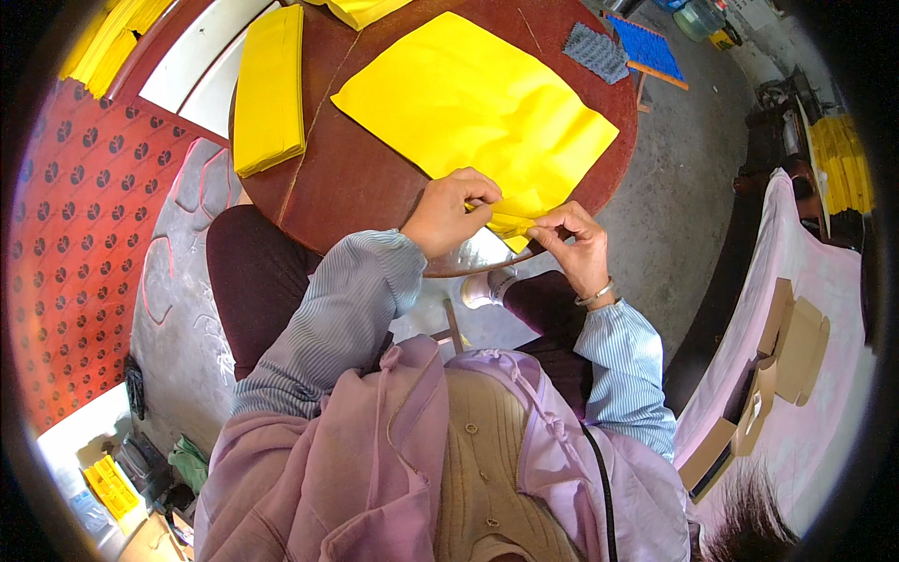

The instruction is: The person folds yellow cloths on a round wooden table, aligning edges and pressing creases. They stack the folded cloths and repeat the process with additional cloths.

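Observation:
A flat yellow cloth piece (478, 94), roughly rectangular, lies on the round red-brown table (361, 173), its near end bunched at the table's front edge. My left hand (454, 211) is closed on the gathered near edge, fingers curled over it. Close by on the right, my right hand (576, 244) pinches the same edge between thumb and fingers. The fingers hide part of the gathered fold. To the left lies a neat stack of folded yellow cloth (270, 94).
A grey textured pad (596, 52) sits at the table's far right, near a blue-topped stool (648, 47). Open cardboard boxes (773, 375) rest on a pink-covered surface at right. More yellow cloth (840, 164) hangs beyond. A red patterned sheet (84, 225) is at left.

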`<state>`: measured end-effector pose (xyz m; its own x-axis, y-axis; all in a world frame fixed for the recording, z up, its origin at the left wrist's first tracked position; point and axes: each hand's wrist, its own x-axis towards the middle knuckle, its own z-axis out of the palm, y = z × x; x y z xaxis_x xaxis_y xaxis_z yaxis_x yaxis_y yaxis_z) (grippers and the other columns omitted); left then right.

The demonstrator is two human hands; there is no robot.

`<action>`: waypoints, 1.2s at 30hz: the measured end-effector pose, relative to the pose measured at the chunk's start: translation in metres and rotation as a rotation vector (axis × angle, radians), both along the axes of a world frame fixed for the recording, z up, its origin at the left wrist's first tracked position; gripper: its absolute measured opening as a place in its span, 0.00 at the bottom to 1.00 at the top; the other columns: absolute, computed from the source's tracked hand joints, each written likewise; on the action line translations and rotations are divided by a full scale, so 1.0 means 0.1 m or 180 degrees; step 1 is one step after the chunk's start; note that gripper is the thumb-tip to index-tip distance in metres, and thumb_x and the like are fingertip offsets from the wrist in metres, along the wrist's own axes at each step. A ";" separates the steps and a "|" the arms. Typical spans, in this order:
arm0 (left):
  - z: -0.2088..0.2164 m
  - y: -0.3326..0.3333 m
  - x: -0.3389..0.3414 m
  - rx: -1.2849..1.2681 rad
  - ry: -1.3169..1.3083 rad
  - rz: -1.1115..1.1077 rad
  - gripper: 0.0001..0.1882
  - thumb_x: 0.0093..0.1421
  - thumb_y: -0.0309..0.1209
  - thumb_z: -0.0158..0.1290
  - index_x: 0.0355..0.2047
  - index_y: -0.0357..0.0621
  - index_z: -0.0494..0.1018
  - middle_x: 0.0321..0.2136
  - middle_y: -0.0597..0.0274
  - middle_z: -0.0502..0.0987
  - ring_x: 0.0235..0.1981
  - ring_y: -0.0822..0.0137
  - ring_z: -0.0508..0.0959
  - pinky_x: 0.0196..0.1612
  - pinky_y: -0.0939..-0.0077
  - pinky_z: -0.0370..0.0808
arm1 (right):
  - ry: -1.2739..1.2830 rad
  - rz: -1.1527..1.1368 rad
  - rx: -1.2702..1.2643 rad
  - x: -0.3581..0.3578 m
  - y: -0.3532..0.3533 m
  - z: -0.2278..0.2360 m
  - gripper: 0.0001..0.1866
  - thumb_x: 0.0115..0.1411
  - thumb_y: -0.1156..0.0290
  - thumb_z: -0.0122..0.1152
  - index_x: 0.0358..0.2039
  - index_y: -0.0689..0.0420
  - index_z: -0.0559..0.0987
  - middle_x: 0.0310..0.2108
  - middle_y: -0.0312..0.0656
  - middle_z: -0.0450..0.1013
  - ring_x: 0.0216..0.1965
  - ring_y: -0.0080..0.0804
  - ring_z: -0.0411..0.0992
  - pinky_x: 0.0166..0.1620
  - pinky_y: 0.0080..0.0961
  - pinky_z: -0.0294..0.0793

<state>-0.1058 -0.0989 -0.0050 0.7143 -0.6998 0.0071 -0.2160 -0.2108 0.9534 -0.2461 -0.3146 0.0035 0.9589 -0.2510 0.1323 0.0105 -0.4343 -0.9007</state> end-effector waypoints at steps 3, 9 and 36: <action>0.00 0.03 0.00 -0.0120 -0.0436 -0.0272 0.12 0.58 0.21 0.63 0.43 0.37 0.83 0.44 0.57 0.84 0.45 0.62 0.84 0.50 0.73 0.81 | -0.0016 -0.0027 0.0103 0.01 -0.01 -0.02 0.07 0.58 0.77 0.79 0.36 0.60 0.88 0.33 0.32 0.77 0.32 0.18 0.73 0.37 0.18 0.73; 0.00 -0.07 -0.14 0.0037 -0.0333 0.0296 0.10 0.56 0.22 0.67 0.39 0.36 0.84 0.41 0.55 0.84 0.44 0.60 0.84 0.52 0.70 0.81 | -0.0125 -0.0155 0.0190 0.00 0.04 -0.03 0.07 0.58 0.78 0.78 0.36 0.59 0.88 0.32 0.32 0.76 0.32 0.17 0.73 0.36 0.17 0.73; -0.03 -0.08 -0.10 -0.0004 -0.0208 0.0317 0.07 0.60 0.27 0.67 0.38 0.37 0.85 0.41 0.58 0.85 0.39 0.65 0.85 0.47 0.74 0.81 | -0.0054 -0.0167 0.0013 0.00 0.08 0.04 0.08 0.57 0.80 0.78 0.36 0.60 0.86 0.32 0.33 0.77 0.33 0.19 0.75 0.38 0.18 0.75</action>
